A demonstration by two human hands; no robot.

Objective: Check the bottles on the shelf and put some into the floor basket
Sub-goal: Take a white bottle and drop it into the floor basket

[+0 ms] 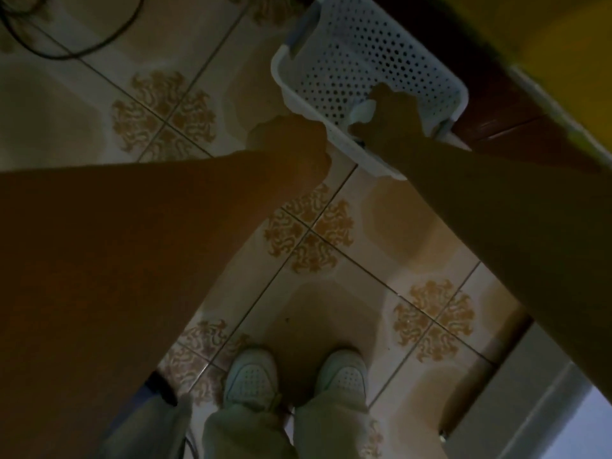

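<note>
A white perforated plastic basket (351, 54) stands on the tiled floor at the upper middle. My right hand (390, 117) reaches down inside its near end and holds a pale bottle (364, 112), mostly hidden by the fingers. My left hand (291, 140) is at the basket's near left rim, fingers curled; whether it grips the rim is unclear in the dim light. No shelf bottles are in view.
Patterned floor tiles (311, 233) spread below. My two white shoes (251, 376) stand at the bottom centre. Dark wooden furniture (503, 107) and a yellow surface (546, 38) border the basket on the right. A black cable (66, 54) loops at the upper left.
</note>
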